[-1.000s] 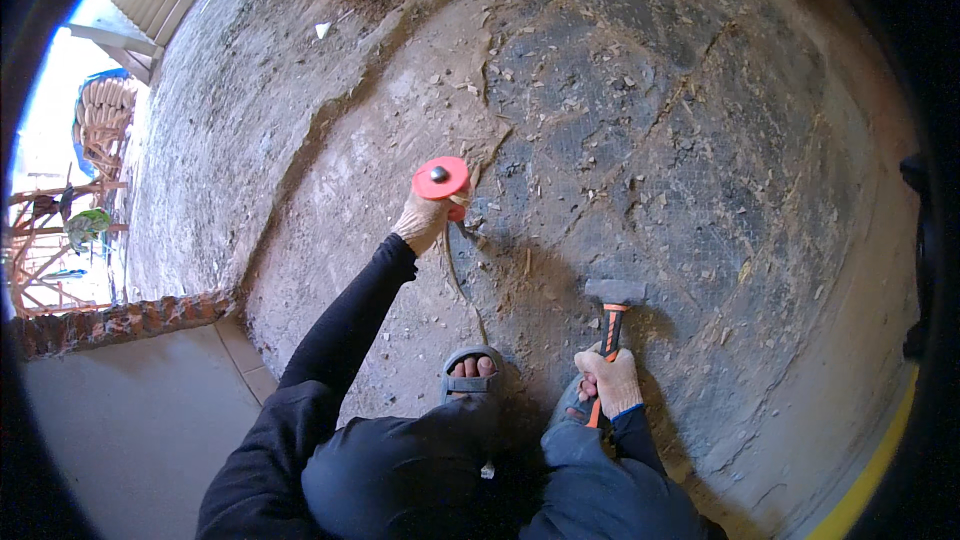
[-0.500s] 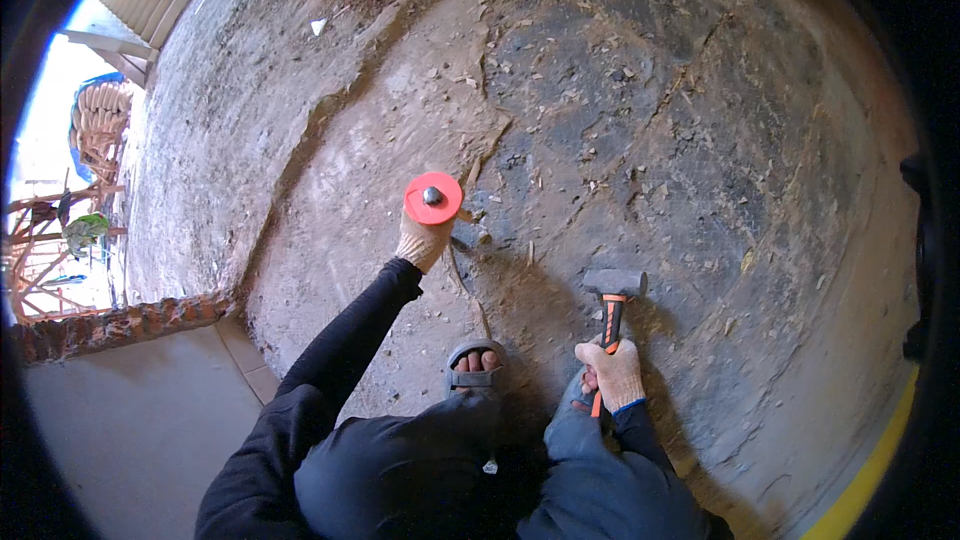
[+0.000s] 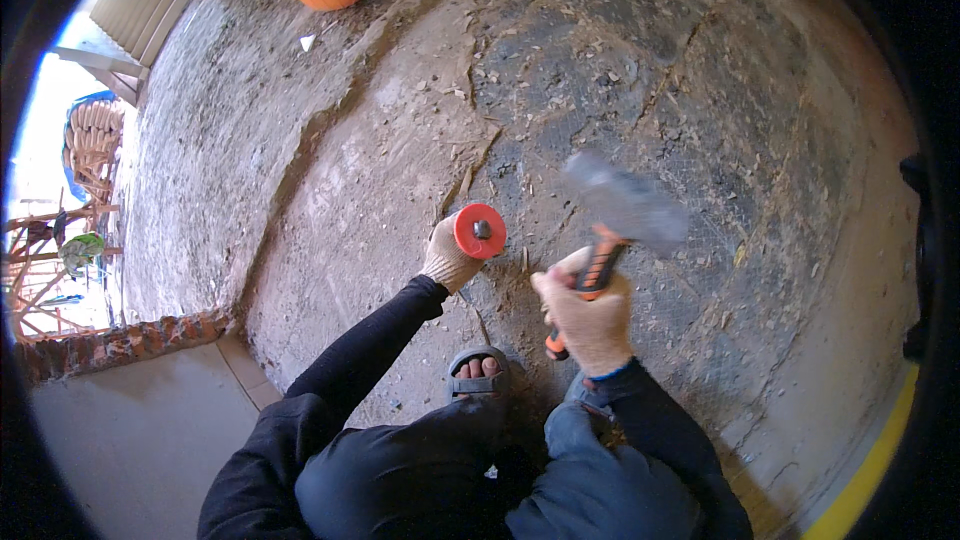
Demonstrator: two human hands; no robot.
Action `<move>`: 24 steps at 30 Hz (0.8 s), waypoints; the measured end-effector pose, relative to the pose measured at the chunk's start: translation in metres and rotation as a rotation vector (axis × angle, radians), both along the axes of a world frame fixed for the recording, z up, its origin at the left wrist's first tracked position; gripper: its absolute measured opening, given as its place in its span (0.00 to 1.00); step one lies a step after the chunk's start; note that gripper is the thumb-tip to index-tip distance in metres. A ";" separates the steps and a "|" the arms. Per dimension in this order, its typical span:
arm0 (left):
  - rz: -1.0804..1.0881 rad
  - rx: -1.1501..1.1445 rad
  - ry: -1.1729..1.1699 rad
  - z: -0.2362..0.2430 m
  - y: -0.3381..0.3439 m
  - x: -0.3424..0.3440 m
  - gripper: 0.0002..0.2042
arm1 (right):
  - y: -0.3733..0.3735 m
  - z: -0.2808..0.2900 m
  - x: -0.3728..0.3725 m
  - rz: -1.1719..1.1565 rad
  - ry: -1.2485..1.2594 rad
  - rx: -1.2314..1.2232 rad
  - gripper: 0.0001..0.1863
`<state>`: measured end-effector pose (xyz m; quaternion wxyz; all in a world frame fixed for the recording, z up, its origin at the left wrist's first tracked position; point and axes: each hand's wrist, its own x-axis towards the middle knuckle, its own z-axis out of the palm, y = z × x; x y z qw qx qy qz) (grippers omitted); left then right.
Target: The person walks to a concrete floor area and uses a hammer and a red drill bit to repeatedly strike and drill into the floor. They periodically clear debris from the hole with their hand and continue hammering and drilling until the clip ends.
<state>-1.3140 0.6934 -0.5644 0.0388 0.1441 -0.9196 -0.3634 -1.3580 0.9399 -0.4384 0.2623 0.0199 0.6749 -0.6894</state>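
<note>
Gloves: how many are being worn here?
2. One glove is on the left hand, gripping a chisel with a round orange guard against the rough floor. The other glove is on the right hand, gripping a raised hammer.

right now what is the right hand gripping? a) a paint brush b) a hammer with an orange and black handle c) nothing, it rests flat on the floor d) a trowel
b: the gloved right hand is closed around the orange and black handle of a hammer, whose grey head is raised and blurred above the rough concrete floor, near the chisel with a round orange guard that the left hand holds.
</note>
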 end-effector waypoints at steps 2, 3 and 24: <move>-0.035 0.007 0.058 -0.002 0.001 -0.001 0.16 | -0.011 -0.021 0.009 0.302 -0.137 0.419 0.15; -0.041 0.044 0.043 -0.003 0.002 -0.001 0.17 | -0.005 -0.026 0.016 0.345 -0.134 0.353 0.16; -0.081 -0.026 -0.079 0.006 0.005 -0.008 0.18 | 0.032 -0.008 -0.004 0.350 0.139 0.224 0.10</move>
